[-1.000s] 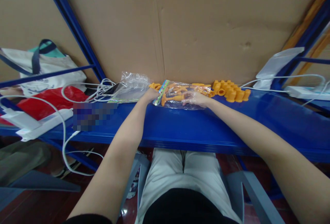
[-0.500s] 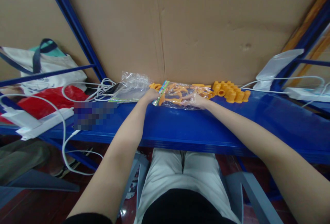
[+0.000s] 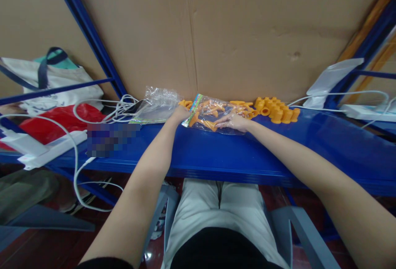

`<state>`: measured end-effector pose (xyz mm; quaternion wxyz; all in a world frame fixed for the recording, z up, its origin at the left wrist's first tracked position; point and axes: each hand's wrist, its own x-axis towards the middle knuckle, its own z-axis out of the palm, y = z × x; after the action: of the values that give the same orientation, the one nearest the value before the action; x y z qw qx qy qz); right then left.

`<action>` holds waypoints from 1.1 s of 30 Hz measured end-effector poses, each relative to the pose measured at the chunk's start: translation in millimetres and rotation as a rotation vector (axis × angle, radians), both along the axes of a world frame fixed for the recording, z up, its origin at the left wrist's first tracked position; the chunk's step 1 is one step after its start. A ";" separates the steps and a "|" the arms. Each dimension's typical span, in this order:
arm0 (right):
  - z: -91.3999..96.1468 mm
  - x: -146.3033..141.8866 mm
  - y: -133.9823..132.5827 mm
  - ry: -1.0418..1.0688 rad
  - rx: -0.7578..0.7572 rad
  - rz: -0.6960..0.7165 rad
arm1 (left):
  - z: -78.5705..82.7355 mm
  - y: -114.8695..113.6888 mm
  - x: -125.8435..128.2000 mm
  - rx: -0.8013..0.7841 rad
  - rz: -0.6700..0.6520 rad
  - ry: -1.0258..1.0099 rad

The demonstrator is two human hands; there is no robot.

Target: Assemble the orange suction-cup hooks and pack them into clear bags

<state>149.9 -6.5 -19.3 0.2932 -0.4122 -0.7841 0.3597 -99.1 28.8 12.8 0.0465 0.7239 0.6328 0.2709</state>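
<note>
A clear plastic bag [image 3: 213, 114] with a coloured strip at its mouth lies on the blue shelf [image 3: 278, 145], filled with several orange plastic parts. My left hand [image 3: 179, 115] pinches the bag's mouth at the coloured strip. My right hand [image 3: 232, 121] rests over the bag's right side, fingers closed on the film. A cluster of orange cylindrical parts [image 3: 276, 110] stands just right of the bag. A few loose orange pieces [image 3: 185, 103] lie behind my left hand.
An empty clear bag [image 3: 157, 102] and tangled white cables [image 3: 119, 108] lie to the left, with a white power strip [image 3: 46, 147], a red bag [image 3: 58, 120] and a tote bag [image 3: 52, 79]. A cardboard wall [image 3: 241, 34] backs the shelf. White plastic [image 3: 331, 79] and another power strip [image 3: 368, 110] lie at right.
The bag has shifted and lifted a little at its mouth between my hands. My right hand moved slightly left along the bag; my left hand stayed at the mouth.
</note>
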 end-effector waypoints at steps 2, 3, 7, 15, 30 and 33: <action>1.6 -0.8 -2.0 -0.007 0.000 -0.012 | -0.5 0.8 -1.5 -0.049 0.065 0.073; 2.3 -1.2 -3.0 -0.010 -0.003 -0.018 | -0.7 0.9 -2.0 -0.065 0.088 0.101; 4.0 -3.0 -6.3 -0.006 0.002 -0.033 | -0.3 -1.0 -0.8 0.009 0.159 0.089; 2.9 -2.9 -6.1 -0.021 0.056 -0.012 | -4.9 -8.3 27.4 0.392 -0.062 -0.050; -0.9 -6.1 -3.4 -0.054 0.120 0.141 | -25.7 -6.8 49.9 0.264 -0.373 0.151; 1.8 -6.3 -4.0 -0.071 0.129 0.184 | -26.5 -6.9 51.3 0.195 -0.367 0.165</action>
<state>143.6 -10.5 -17.5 0.2567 -0.3313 -0.8500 0.3190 -47.8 22.0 -13.7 -0.0272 0.8476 0.4631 0.2577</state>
